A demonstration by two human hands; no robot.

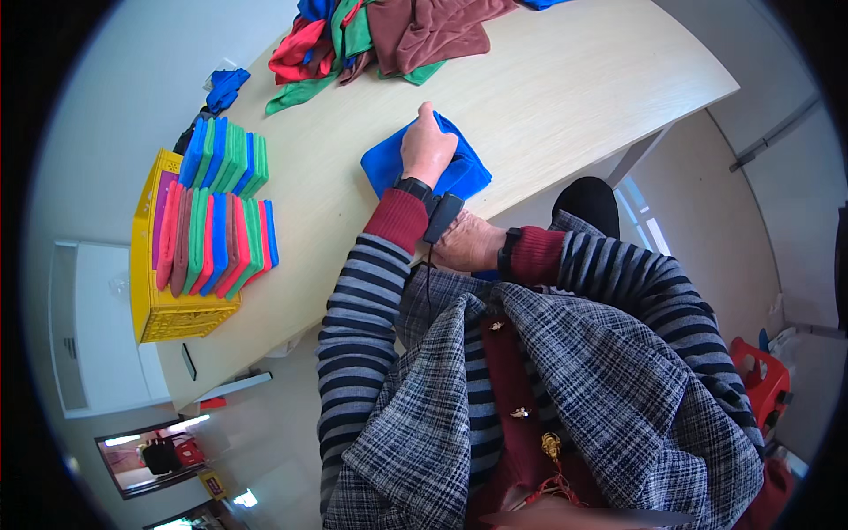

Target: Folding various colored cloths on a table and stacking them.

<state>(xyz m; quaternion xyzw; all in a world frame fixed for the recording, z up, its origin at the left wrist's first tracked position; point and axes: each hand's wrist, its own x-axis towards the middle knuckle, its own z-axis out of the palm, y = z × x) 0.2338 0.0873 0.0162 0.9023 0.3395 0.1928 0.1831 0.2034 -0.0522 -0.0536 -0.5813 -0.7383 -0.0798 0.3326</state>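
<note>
A folded blue cloth (470, 172) lies on the table near its front edge. My left hand (429, 150) rests on top of it, fingers curled and closed on the fabric at a fold. Close to the table's edge, just below the cloth, is my right hand (468, 240). It sits beside my left wrist, against a black device (443, 218) strapped there. My right fingertips are hidden behind that device and the left cuff.
At the left, a yellow crate (187, 322) holds two rows of folded cloths (212, 238) in red, brown, green and blue. A loose heap of cloths (433, 35) lies at the table's far side. A phone-like dark object (188, 362) rests at the table's left end.
</note>
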